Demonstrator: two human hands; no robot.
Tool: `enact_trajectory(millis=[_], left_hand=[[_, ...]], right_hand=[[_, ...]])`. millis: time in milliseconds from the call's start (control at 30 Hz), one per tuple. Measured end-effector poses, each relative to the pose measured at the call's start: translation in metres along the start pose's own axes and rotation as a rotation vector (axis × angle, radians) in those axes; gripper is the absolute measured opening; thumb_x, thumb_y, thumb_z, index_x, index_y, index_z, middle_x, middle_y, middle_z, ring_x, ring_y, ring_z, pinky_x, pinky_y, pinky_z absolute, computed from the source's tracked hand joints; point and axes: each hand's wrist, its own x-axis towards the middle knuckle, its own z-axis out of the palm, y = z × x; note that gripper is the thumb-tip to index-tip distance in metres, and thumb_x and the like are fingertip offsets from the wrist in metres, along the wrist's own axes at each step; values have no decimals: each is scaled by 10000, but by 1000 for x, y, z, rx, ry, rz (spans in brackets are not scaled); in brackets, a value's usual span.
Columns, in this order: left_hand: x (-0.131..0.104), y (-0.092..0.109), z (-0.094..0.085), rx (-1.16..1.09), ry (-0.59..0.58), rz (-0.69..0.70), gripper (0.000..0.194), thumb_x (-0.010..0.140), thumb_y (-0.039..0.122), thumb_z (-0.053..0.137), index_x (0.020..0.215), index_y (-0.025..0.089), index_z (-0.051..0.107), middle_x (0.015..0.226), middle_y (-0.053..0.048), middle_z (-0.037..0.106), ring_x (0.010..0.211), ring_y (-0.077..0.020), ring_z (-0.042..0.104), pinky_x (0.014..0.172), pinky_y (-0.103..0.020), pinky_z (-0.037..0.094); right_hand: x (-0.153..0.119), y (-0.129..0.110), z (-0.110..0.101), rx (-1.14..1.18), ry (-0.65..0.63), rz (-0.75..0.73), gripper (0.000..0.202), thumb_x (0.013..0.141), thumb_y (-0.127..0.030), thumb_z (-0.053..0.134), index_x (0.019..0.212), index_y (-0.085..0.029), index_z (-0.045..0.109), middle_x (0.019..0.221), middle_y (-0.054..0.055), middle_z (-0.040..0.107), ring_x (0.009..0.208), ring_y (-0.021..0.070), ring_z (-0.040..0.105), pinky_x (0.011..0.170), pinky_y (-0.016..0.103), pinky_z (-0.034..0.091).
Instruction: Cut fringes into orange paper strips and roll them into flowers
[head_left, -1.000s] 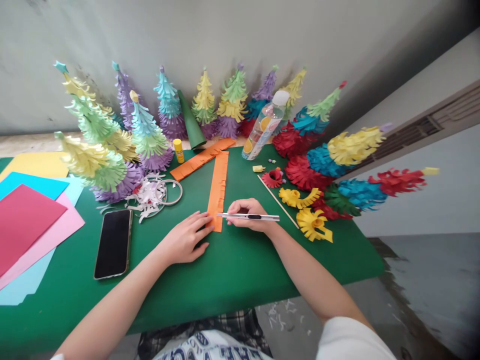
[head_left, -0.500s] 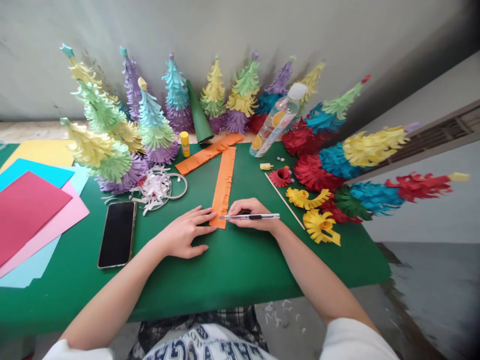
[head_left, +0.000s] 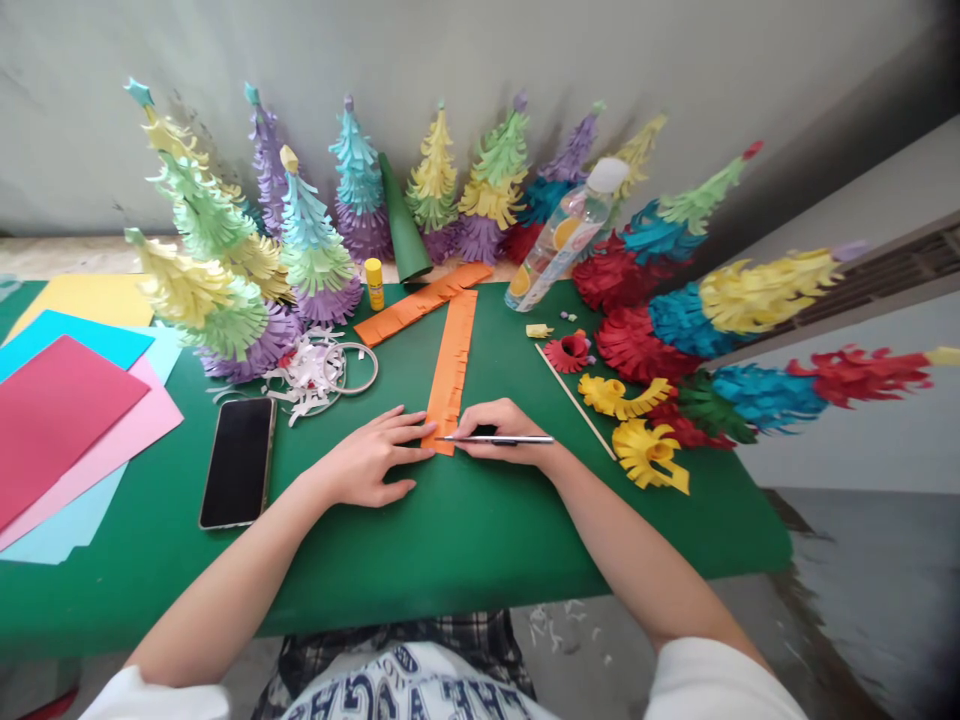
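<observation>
An orange paper strip lies lengthwise on the green table, with short cuts along its right edge. My left hand rests flat with fingers spread, the fingertips on the strip's lower left side. A slim utility knife is gripped in my right hand, its blade tip over the strip's lower end. Behind it a second orange strip, also cut along one edge, lies slanted under or against the first one's top end; I cannot tell which.
Fringed paper trees line the back and right. A phone, white paper scraps, a tape ring and coloured sheets lie left. A glue stick, green cone, bottle, thin stick and yellow curls surround the strips.
The knife has turned slightly in my right hand, and its tip has shifted a little on the strip. My left hand stays in place; the whole view has shifted slightly.
</observation>
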Motion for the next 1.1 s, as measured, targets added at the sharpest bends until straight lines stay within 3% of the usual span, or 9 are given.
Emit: enact_trajectory(millis=[567, 1100], left_hand=[[3, 0, 4, 109, 19, 0, 369, 863, 214, 541, 1225, 226, 608, 1407, -56, 504, 1352, -259, 390, 1137, -499, 278], [4, 3, 3, 125, 24, -21, 310, 889, 184, 495, 1155, 246, 642, 1350, -50, 553, 1338, -242, 409, 1155, -547, 195]], right_hand=[[0, -1, 4, -102, 1, -85, 80, 816, -232, 626, 768, -176, 658, 741, 55, 708, 667, 158, 674, 629, 243, 502], [1, -4, 0, -140, -50, -99, 106, 843, -207, 583, 752, -163, 613, 721, 50, 679, 652, 137, 641, 623, 223, 475]])
